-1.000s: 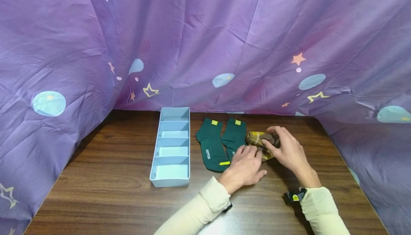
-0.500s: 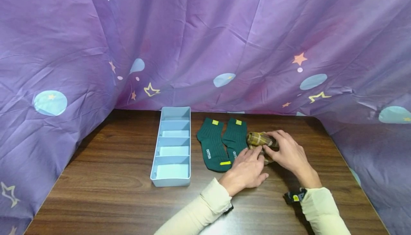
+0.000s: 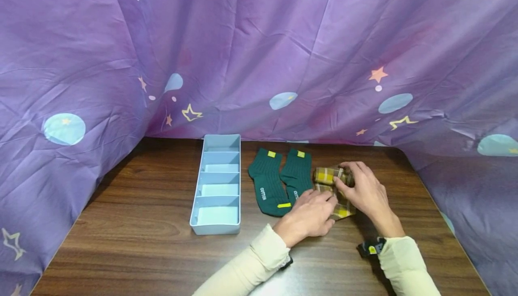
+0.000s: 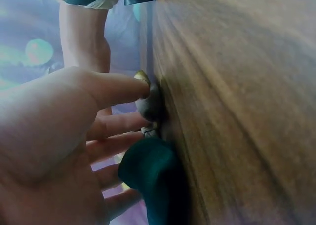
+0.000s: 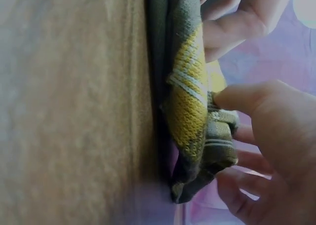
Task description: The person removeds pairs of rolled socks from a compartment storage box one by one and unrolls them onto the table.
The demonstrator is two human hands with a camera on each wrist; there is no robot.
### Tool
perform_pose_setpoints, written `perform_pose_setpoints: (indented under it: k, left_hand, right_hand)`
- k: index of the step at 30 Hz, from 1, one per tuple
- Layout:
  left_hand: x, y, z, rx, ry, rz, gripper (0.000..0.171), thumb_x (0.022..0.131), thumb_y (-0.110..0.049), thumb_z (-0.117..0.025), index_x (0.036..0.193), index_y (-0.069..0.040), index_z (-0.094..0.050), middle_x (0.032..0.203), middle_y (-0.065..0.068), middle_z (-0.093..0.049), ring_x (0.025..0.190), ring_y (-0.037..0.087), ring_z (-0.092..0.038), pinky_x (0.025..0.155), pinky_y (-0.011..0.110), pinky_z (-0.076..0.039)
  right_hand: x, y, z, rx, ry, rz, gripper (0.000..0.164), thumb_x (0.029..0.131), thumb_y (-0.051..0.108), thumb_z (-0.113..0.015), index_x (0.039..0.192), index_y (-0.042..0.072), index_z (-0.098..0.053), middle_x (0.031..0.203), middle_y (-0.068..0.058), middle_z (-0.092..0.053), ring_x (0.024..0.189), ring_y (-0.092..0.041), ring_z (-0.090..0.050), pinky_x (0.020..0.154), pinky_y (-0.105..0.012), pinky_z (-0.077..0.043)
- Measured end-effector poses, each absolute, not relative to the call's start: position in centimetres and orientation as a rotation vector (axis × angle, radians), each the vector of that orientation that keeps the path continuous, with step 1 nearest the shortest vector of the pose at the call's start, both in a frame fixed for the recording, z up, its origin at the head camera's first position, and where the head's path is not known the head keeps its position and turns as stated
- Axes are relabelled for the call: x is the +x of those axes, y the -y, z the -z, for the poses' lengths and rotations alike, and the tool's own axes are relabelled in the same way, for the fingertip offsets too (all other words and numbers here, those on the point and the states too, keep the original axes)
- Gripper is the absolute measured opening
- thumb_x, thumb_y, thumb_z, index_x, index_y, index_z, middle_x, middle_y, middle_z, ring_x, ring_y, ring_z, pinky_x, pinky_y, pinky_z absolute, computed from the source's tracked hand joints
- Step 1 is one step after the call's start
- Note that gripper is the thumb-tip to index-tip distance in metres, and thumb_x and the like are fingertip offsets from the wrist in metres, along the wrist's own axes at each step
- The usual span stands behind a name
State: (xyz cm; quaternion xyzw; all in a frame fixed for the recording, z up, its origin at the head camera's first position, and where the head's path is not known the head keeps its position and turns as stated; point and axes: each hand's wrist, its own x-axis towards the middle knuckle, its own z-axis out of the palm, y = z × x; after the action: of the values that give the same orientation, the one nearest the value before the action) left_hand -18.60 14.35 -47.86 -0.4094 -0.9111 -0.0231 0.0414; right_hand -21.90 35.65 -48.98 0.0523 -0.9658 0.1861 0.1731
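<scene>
Brown-and-yellow plaid socks (image 3: pixel 324 176) lie on the right part of the table, their far end folded over into a roll. My right hand (image 3: pixel 366 192) pinches that roll, thumb on the near side and fingers behind it; the right wrist view shows the knit plaid sock (image 5: pixel 187 96) beside the thumb. Fingertips of my left hand (image 3: pixel 309 213) rest on the flat near part of the plaid socks, fingers fairly straight. Just left of them are two dark green socks (image 3: pixel 269 183) with yellow tags, laid flat. The left hand covers part of one green toe.
A light blue tray (image 3: pixel 215 229) with several compartments stands left of the green socks. Behind the wooden table (image 3: pixel 141 206) hangs a purple curtain (image 3: pixel 243 53) with stars and planets, which also drapes at both sides.
More of the plaid socks' flat near part now shows, spread toward me. The left fingers have slid slightly nearer to me. The green socks and tray have not moved.
</scene>
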Motion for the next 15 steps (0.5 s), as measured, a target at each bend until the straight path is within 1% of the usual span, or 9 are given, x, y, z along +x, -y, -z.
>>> perform_pose_setpoints:
  k: [2, 4, 6, 7, 8, 12, 15]
  left_hand:
    - [-18.56, -14.35, 47.88, -1.249, 2.787, 0.068, 0.048, 0.097, -0.051, -0.076, 0.138, -0.027, -0.063, 0.133, -0.012, -0.066, 0.122, 0.011, -0.068, 0.11, 0.031, -0.051]
    - [-18.54, -14.35, 47.89, -1.243, 2.786, 0.069, 0.049, 0.096, -0.05, -0.079, 0.136, -0.028, -0.062, 0.132, -0.012, -0.066, 0.12, 0.011, -0.068, 0.108, 0.03, -0.052]
    - [-18.51, -14.36, 47.91, -1.242, 2.787, 0.069, 0.05, 0.095, -0.05, -0.08, 0.136, -0.028, -0.062, 0.132, -0.011, -0.066, 0.12, 0.011, -0.069, 0.107, 0.031, -0.052]
    - [-18.5, -14.36, 47.91, -1.243, 2.79, 0.069, 0.049, 0.095, -0.05, -0.08, 0.136, -0.028, -0.063, 0.132, -0.011, -0.066, 0.12, 0.011, -0.069, 0.107, 0.031, -0.052]
    - [-18.49, -14.36, 47.88, -1.243, 2.791, 0.065, 0.048, 0.095, -0.049, -0.08, 0.136, -0.028, -0.064, 0.133, -0.01, -0.066, 0.12, 0.011, -0.069, 0.107, 0.031, -0.053]
    - [-18.4, -14.42, 47.84, -1.25, 2.782, 0.042, 0.046, 0.096, -0.048, -0.08, 0.136, -0.03, -0.068, 0.133, -0.008, -0.066, 0.119, 0.009, -0.069, 0.104, 0.03, -0.054]
    - [-18.3, -14.55, 47.73, -1.25, 2.775, 0.031, 0.045, 0.095, -0.048, -0.081, 0.135, -0.031, -0.07, 0.131, -0.008, -0.066, 0.118, 0.008, -0.069, 0.101, 0.028, -0.055]
  right_hand:
    - [-21.94, -35.6, 49.08, 0.164, 2.703, -0.533, 0.037, 0.095, 0.032, -0.083, 0.126, 0.019, -0.069, 0.127, -0.01, -0.067, 0.112, -0.037, -0.068, 0.071, -0.064, -0.055]
    - [-21.96, -35.55, 49.15, 0.193, 2.679, -0.529, 0.029, 0.095, 0.029, -0.084, 0.119, 0.02, -0.072, 0.122, -0.008, -0.067, 0.106, -0.035, -0.069, 0.067, -0.061, -0.055]
    - [-21.97, -35.51, 49.19, 0.22, 2.677, -0.51, 0.019, 0.097, 0.027, -0.082, 0.113, 0.02, -0.074, 0.119, -0.007, -0.069, 0.105, -0.034, -0.069, 0.066, -0.061, -0.055]
    - [-21.96, -35.5, 49.2, 0.228, 2.685, -0.502, 0.018, 0.097, 0.027, -0.081, 0.113, 0.02, -0.075, 0.119, -0.007, -0.069, 0.106, -0.035, -0.07, 0.066, -0.061, -0.056]
    - [-21.97, -35.52, 49.23, 0.236, 2.698, -0.494, 0.019, 0.098, 0.028, -0.08, 0.115, 0.019, -0.076, 0.12, -0.008, -0.07, 0.107, -0.036, -0.07, 0.068, -0.062, -0.056]
    - [-21.94, -35.8, 49.35, 0.249, 2.766, -0.471, 0.042, 0.093, 0.03, -0.085, 0.131, 0.017, -0.072, 0.129, -0.011, -0.069, 0.117, -0.041, -0.069, 0.074, -0.068, -0.058]
    - [-21.89, -36.01, 49.38, 0.265, 2.788, -0.461, 0.049, 0.089, 0.025, -0.087, 0.135, 0.016, -0.07, 0.131, -0.013, -0.069, 0.119, -0.043, -0.068, 0.075, -0.069, -0.058]
